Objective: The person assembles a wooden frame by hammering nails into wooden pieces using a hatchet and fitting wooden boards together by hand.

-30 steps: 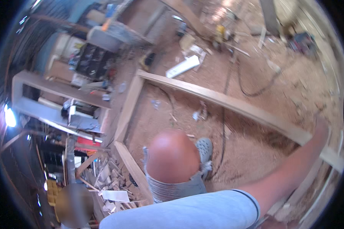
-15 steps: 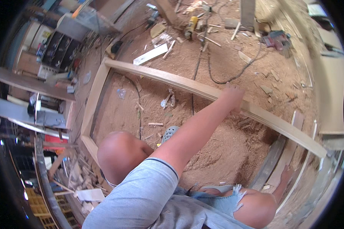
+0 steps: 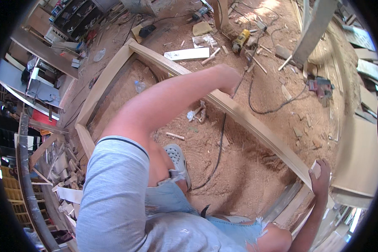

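A large pale wooden frame (image 3: 256, 126) lies flat on the sawdust floor. My left arm reaches out from my grey sleeve, and my left hand (image 3: 227, 77) rests on the frame's long rail with the fingers curled over it. Near the frame's lower right corner, my right hand (image 3: 321, 178) grips a small pale block (image 3: 316, 169) against the wood. My grey clog (image 3: 178, 161) stands inside the frame, and a bare knee (image 3: 275, 239) shows at the bottom edge.
A black cable (image 3: 220, 147) runs across the sawdust and under the rail. Beyond the frame lie a white board (image 3: 187, 53), a yellow power tool (image 3: 241, 40) and a red tool (image 3: 319, 86). Wood scraps (image 3: 59, 168) are piled at the left. A clear bottle (image 3: 139, 86) lies inside the frame.
The view has swung round over the frame. My left arm has stretched further along the rail. My right hand with the block has come into view at the lower right corner.
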The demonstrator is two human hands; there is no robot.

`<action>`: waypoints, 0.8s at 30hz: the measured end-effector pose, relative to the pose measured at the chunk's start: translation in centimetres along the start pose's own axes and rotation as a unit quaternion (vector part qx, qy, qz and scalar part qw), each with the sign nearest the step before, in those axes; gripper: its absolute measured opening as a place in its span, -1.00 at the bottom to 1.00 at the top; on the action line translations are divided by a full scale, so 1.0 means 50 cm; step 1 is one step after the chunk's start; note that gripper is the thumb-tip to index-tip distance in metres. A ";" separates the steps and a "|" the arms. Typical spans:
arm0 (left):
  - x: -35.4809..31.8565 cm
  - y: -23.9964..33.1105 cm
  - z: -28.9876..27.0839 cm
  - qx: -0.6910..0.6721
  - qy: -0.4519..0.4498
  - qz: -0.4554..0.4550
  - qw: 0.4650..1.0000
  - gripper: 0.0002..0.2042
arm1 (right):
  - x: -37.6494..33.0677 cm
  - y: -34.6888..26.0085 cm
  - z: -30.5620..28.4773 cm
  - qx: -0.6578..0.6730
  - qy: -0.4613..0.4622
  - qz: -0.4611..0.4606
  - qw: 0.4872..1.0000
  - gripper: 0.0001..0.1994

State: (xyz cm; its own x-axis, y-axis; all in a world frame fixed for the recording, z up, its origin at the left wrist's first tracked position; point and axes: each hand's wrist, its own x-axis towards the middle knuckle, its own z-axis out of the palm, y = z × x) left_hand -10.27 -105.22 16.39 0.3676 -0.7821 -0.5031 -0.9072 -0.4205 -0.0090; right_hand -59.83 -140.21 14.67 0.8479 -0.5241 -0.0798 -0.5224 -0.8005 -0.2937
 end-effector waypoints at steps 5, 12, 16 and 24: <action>-0.088 -0.339 0.102 -0.115 0.095 -0.118 0.982 -0.41 | 0.156 -0.330 -0.026 -0.029 -0.080 -0.065 0.994 -0.41; -0.048 -0.602 0.368 -0.138 0.193 -0.213 0.948 -0.44 | 0.381 -0.826 0.139 -0.012 -0.195 -0.208 0.958 -0.38; -0.020 -0.624 0.465 -0.202 0.225 -0.168 0.938 -0.46 | 0.501 -1.035 0.227 0.020 -0.210 -0.241 0.947 -0.38; -0.025 -0.627 0.470 -0.228 0.257 -0.172 0.923 -0.52 | 0.669 -1.332 0.366 0.054 -0.207 -0.285 0.934 -0.41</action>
State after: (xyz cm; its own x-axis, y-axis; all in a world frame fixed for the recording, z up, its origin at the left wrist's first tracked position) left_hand 12.93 -80.28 -2.99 0.7735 -0.6310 -0.0598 -0.5808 -0.7433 0.3319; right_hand 4.97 -99.11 14.13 0.9592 0.1549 -0.2363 0.0187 -0.8693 -0.4940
